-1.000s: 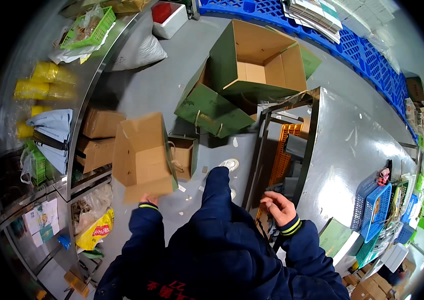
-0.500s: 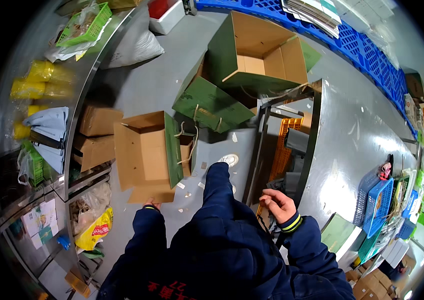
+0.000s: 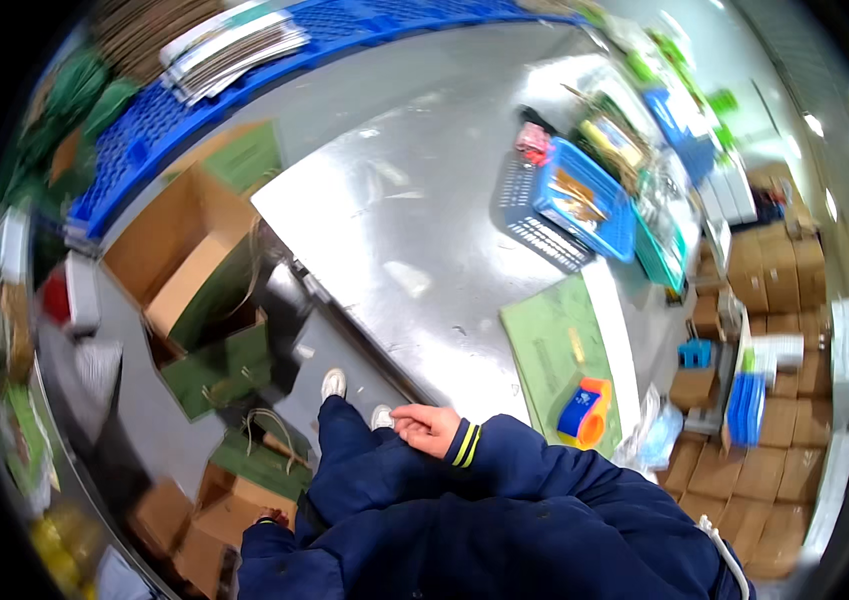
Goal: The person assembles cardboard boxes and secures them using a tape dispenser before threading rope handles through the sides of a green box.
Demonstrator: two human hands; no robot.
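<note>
your left hand [image 3: 274,516] is low at your left side, by the rim of the near green box [image 3: 262,465] — sleeve and blur hide the fingers, so can't tell if it's gripping the cardboard or only touching. your right hand [image 3: 429,430] is in front of you by the edge of the steel table [image 3: 364,190], fingers loosely curled, nothing in it.

main risk: if the left hand does have the box, that's a one-handed hold at the rim, so it could tip, twist or crease the cardboard there. the rope handle [image 3: 286,450] sticks up loose over the green side and could snag a finger or your trouser leg. the flapped green box [image 3: 224,372] and the big open box [image 3: 189,265] sit just beyond, so a wide swing could bump them.

footing next: your front shoe [image 3: 334,384] is in the gap between boxes and table — turning there could mean a trip or a knock on the table edge. the orange-and-blue roll [image 3: 576,412] sits on the flat green sheet [image 3: 544,335] near your right sleeve; an elbow swinging out could shove it.
</note>
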